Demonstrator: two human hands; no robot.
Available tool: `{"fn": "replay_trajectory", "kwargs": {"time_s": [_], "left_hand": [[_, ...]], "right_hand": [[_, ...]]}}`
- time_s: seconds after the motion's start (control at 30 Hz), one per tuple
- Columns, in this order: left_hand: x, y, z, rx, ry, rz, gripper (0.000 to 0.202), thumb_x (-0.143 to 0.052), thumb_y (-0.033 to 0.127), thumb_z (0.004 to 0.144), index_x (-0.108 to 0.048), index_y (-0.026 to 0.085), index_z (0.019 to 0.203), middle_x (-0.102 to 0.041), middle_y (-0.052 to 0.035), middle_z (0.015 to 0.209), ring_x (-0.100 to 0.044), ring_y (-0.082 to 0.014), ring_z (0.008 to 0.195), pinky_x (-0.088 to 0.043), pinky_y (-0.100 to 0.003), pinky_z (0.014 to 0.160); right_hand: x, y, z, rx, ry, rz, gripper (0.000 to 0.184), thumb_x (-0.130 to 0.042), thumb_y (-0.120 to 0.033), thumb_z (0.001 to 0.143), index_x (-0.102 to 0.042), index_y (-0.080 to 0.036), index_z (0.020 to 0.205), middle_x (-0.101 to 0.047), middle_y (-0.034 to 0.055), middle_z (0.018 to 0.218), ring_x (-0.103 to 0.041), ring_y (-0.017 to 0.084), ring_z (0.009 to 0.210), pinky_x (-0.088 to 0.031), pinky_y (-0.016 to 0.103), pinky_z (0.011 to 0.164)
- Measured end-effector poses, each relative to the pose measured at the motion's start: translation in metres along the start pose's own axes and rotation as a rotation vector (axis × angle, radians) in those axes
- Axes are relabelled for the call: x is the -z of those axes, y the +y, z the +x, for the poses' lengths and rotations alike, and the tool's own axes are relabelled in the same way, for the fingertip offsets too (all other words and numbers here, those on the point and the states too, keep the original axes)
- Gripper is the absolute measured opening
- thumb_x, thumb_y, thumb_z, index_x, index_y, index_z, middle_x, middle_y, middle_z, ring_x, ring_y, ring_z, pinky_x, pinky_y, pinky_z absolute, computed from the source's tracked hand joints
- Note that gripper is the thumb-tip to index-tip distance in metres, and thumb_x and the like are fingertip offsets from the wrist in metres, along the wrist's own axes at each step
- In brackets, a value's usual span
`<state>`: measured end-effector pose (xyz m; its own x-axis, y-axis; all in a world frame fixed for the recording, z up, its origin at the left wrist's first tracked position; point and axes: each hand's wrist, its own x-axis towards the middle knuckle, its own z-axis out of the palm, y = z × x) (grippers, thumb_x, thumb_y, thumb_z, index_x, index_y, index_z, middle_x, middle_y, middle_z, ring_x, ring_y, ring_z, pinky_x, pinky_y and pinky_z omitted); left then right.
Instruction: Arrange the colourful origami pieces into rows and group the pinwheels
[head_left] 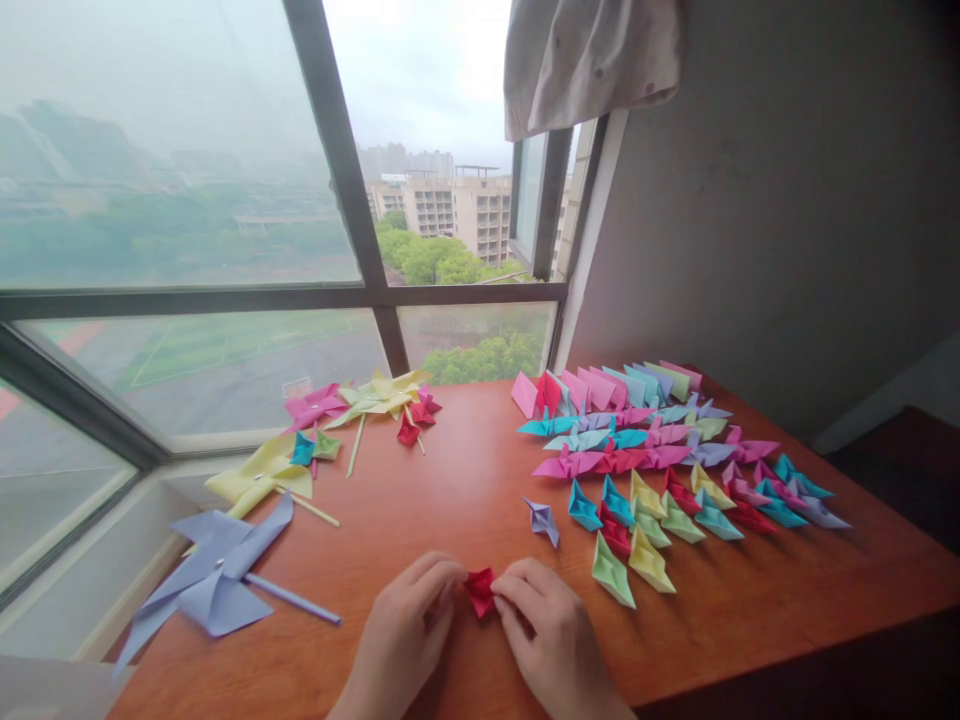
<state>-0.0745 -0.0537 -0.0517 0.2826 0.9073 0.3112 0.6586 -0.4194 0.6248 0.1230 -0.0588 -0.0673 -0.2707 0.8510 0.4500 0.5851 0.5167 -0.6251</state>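
A small red folded paper piece is held just above the front of the table, between both hands. My left hand pinches its left side with thumb and fingers. On the other side, my right hand grips the right edge between thumb and fingertips. The fingers cover both ends of the paper, so its full shape is partly hidden. Beyond my right hand lies a purple paper boat, and a light green paper boat sits farther right.
Rows of paper boats, paper cranes and other folded pieces cover the right of the brown table. Paper pinwheels on sticks, among them a purple one and a yellow one, lie left, beside the window.
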Motion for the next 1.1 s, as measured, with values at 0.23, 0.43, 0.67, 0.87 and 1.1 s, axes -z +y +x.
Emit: {"fn": "replay_trajectory", "kwargs": {"time_s": [0.23, 0.43, 0.67, 0.87, 1.1], "left_hand": [[-0.002, -0.005, -0.004, 0.054, 0.083, 0.013, 0.03, -0.048, 0.023, 0.096, -0.057, 0.026, 0.124, -0.072, -0.006, 0.102, -0.071, -0.0165, 0.081, -0.059, -0.026, 0.075], [0.0, -0.002, 0.0, -0.001, 0.063, 0.055, 0.023, -0.048, 0.021, 0.095, -0.066, 0.023, 0.11, -0.074, -0.0073, 0.094, -0.071, -0.0177, 0.082, -0.058, -0.026, 0.073], [0.0, -0.002, 0.0, -0.006, 0.043, 0.062, 0.024, -0.046, 0.019, 0.095, -0.066, 0.023, 0.108, -0.073, -0.007, 0.094, -0.071, -0.0181, 0.083, -0.058, -0.026, 0.074], [-0.001, -0.003, 0.0, -0.006, 0.051, 0.069, 0.023, -0.048, 0.021, 0.095, -0.066, 0.024, 0.109, -0.073, -0.0064, 0.095, -0.071, -0.0181, 0.083, -0.057, -0.026, 0.075], [0.001, -0.002, 0.002, -0.001, 0.048, 0.047, 0.022, -0.049, 0.021, 0.094, -0.067, 0.024, 0.107, -0.073, -0.0064, 0.091, -0.071, -0.0178, 0.079, -0.057, -0.025, 0.072]], "right_hand": [[0.007, -0.005, -0.003, 0.049, 0.13, 0.032, 0.018, -0.05, -0.013, 0.093, -0.065, -0.022, 0.094, -0.065, 0.0033, 0.082, -0.066, 0.015, 0.075, -0.053, 0.023, 0.07], [0.043, 0.005, -0.03, 0.045, 0.349, -0.045, 0.017, -0.055, -0.016, 0.091, -0.069, -0.024, 0.098, -0.071, 0.0053, 0.086, -0.07, 0.017, 0.078, -0.057, 0.024, 0.072], [0.134, 0.053, -0.065, -0.107, 0.486, -0.546, 0.021, -0.055, -0.039, 0.094, -0.069, -0.023, 0.095, -0.073, 0.0063, 0.095, -0.07, 0.02, 0.077, -0.052, 0.029, 0.072], [0.151, 0.101, -0.085, -0.184, 0.491, -0.701, 0.046, -0.043, -0.056, 0.096, -0.072, -0.02, 0.092, -0.074, 0.0076, 0.094, -0.069, 0.021, 0.074, -0.05, 0.032, 0.066], [0.135, 0.125, -0.09, -0.225, 0.427, -0.677, 0.047, -0.045, -0.057, 0.096, -0.073, -0.02, 0.095, -0.073, 0.0071, 0.099, -0.069, 0.017, 0.072, -0.052, 0.027, 0.067]]}}
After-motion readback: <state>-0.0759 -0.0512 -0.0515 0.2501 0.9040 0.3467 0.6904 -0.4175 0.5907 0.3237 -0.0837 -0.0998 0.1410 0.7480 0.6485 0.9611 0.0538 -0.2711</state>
